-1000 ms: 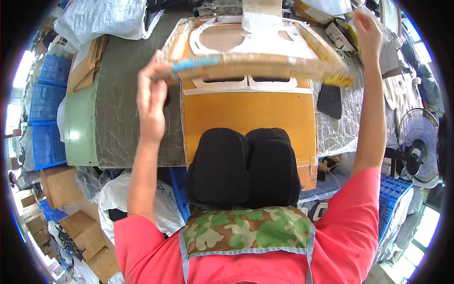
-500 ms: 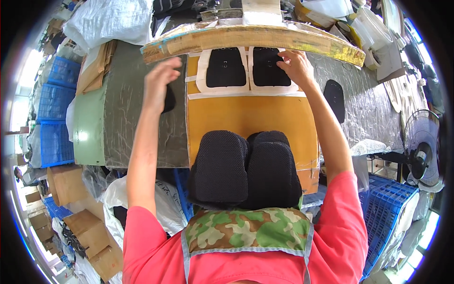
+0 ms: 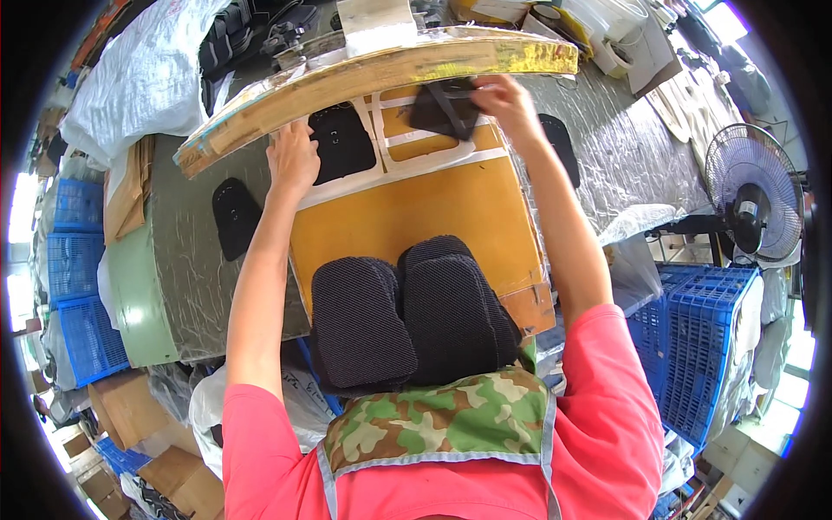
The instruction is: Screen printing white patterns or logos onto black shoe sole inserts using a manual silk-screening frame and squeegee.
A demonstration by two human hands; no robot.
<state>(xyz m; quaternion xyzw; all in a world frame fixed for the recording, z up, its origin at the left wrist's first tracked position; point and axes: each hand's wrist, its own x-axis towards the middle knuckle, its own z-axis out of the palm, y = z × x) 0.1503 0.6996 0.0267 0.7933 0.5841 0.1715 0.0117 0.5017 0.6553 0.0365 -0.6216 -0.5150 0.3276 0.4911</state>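
Note:
My right hand (image 3: 507, 106) pinches the corner of a thin black pad (image 3: 444, 107), tilted and lifted over the right opening of a white two-window frame (image 3: 433, 162). A second black pad (image 3: 345, 143), with small holes and marks, lies flat in the frame's left opening. At its left edge is my left hand (image 3: 293, 156), fingers bent and close together; what they grip is hidden. The frame rests on a yellow-brown board (image 3: 407, 212). Two stacks of black mesh-covered pads, a left stack (image 3: 360, 321) and a right stack (image 3: 451, 303), stand near my body.
A wooden bar (image 3: 381, 76) spans the back of the board. Single black pads lie on the grey tabletop, a left one (image 3: 236, 218) and a right one (image 3: 562, 149). A fan (image 3: 752, 195) and blue crates (image 3: 685, 347) stand at the right. White sacking (image 3: 143, 95) lies at the back left.
My right hand has raised the right black pad out of its opening. My left hand has moved from the left tabletop to the left pad's edge. The whole view has turned and shifted.

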